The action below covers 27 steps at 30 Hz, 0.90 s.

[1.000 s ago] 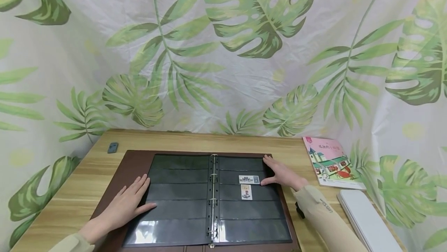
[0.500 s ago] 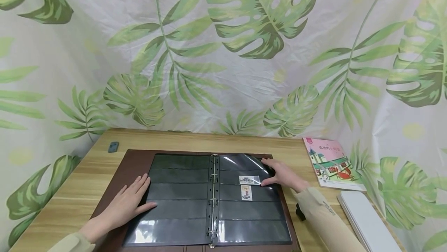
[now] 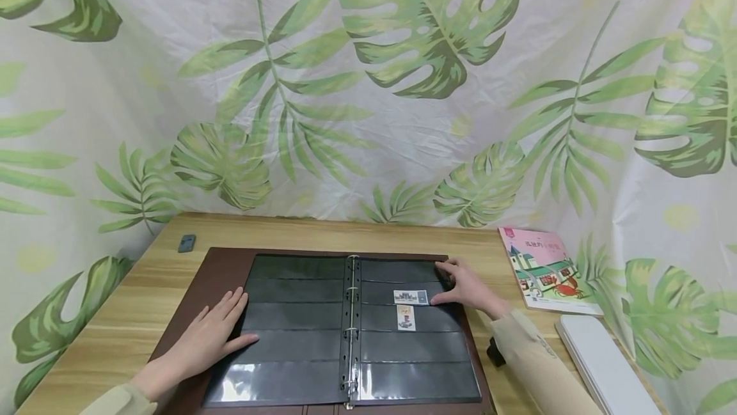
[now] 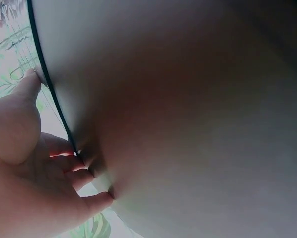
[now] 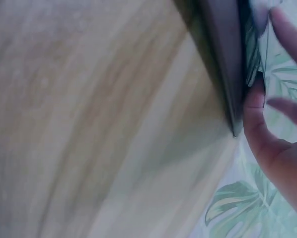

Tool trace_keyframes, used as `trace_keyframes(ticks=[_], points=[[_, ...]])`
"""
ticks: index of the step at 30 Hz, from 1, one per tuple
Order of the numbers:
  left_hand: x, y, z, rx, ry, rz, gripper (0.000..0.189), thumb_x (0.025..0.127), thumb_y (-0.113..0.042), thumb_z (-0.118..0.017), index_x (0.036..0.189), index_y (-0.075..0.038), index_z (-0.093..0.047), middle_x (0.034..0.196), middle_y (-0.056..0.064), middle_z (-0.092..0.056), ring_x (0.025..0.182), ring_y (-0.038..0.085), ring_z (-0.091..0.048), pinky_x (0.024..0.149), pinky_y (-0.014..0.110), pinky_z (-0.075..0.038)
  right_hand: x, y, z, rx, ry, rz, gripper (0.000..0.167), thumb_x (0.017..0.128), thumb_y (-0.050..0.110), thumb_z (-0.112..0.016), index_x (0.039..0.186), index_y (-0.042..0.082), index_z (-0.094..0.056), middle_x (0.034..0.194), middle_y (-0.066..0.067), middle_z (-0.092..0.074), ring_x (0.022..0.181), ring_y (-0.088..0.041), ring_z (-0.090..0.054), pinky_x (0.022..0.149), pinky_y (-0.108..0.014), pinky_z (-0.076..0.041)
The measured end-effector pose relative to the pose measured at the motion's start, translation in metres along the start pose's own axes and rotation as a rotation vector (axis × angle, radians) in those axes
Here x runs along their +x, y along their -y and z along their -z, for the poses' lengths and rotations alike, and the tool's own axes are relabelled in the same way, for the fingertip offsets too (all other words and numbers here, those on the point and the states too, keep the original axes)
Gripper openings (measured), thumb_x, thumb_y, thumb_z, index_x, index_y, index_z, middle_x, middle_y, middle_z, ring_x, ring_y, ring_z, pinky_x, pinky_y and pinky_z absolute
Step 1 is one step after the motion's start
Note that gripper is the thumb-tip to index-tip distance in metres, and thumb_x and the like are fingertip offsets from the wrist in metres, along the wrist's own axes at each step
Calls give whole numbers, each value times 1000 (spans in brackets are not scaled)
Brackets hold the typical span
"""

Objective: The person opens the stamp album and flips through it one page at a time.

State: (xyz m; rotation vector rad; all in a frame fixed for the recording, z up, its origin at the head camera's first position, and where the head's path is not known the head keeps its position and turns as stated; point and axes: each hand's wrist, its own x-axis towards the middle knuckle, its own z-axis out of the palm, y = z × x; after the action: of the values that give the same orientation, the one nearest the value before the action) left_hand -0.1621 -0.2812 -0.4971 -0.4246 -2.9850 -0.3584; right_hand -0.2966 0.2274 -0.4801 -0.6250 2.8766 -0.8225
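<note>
A brown ring-bound stamp album (image 3: 196, 281) lies spread on the wooden table, with black pocket pages on both sides of its metal rings (image 3: 352, 313). Two stamps sit in the right page (image 3: 414, 380): a wide one (image 3: 410, 297) and an upright one (image 3: 405, 318) below it. My left hand (image 3: 204, 341) rests flat across the left page's outer edge, fingers straight. At the upper outer edge of the right page, my right hand (image 3: 467, 287) pinches the sheet with curled fingers. In the right wrist view, one finger (image 5: 256, 111) is tucked by the page edge beside the cover.
A pink picture book (image 3: 549, 268) lies at the table's right, with a white case (image 3: 607, 364) nearer me. Under the right forearm is a small black object (image 3: 495, 352). A small blue-grey item (image 3: 186, 243) sits at the back left. A leaf-print curtain (image 3: 368, 114) hangs behind.
The right page's upper corner bent up with a glare half a second ago and now looks flatter. My right fingers have curled more at its edge. The left hand stays put.
</note>
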Motion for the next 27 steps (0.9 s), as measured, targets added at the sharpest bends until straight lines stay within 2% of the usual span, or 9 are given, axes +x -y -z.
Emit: trace_keyframes(ticks=[3, 7, 10, 13, 17, 21, 23, 27], points=[[0, 0, 0, -4, 3, 2, 88, 87, -58, -66, 145, 5, -46, 151, 28, -42, 137, 47, -44, 101, 69, -39, -2, 3, 5, 101, -39, -33, 89, 77, 23, -86, 146, -10, -40, 128, -32, -49, 86, -25, -57, 70, -31, -49], [0, 1, 0, -5, 4, 5, 88, 87, -58, -66, 145, 5, -46, 152, 28, -42, 138, 47, -43, 101, 69, -38, -7, 7, 15, 255, -67, -75, 68, 86, 10, -76, 140, -15, -43, 126, -37, -57, 92, -36, -69, 70, -32, -59], [0, 0, 0, -7, 4, 8, 88, 87, -57, -66, 145, 5, -46, 152, 28, -42, 138, 47, -43, 102, 69, -38, -12, 6, 23, 373, -15, -110, 49, 91, 8, -69, 128, -18, -52, 114, -34, -66, 94, -33, -72, 75, -35, -61], [0, 0, 1, -7, 5, 10, 88, 87, -57, -66, 145, 5, -45, 152, 28, -42, 138, 47, -43, 102, 69, -38, -17, 4, 29, 471, 86, -147, 31, 93, 7, -64, 111, -18, -60, 92, -21, -72, 80, -18, -72, 75, -33, -62], [1, 1, 2, -6, 8, 10, 89, 87, -58, -65, 145, 5, -45, 152, 28, -42, 138, 47, -43, 101, 70, -38, -21, 3, 35, 550, 212, -176, 19, 96, 8, -60, 89, -11, -60, 71, 3, -59, 67, -3, -61, 71, -26, -61], [0, 2, 1, -10, 16, 13, 89, 86, -59, -65, 146, 5, -45, 152, 28, -41, 138, 47, -43, 102, 69, -38, -23, 9, 43, 606, 233, -202, 17, 99, 11, -56, 91, -4, -59, 70, 8, -50, 66, -2, -55, 71, -22, -59], [0, 2, 0, -13, 19, 15, 90, 86, -60, -65, 146, 5, -45, 152, 28, -41, 139, 46, -42, 102, 69, -38, -23, 17, 49, 627, 209, -223, 20, 100, 13, -55, 98, -6, -61, 74, 8, -51, 68, -2, -55, 71, -21, -58], [0, 3, 0, -15, 21, 18, 90, 86, -60, -65, 146, 4, -45, 153, 27, -41, 139, 46, -42, 102, 69, -38, -21, 36, 64, 626, 151, -246, 36, 100, 16, -56, 118, -15, -59, 89, 3, -61, 74, -3, -60, 73, -21, -59]])
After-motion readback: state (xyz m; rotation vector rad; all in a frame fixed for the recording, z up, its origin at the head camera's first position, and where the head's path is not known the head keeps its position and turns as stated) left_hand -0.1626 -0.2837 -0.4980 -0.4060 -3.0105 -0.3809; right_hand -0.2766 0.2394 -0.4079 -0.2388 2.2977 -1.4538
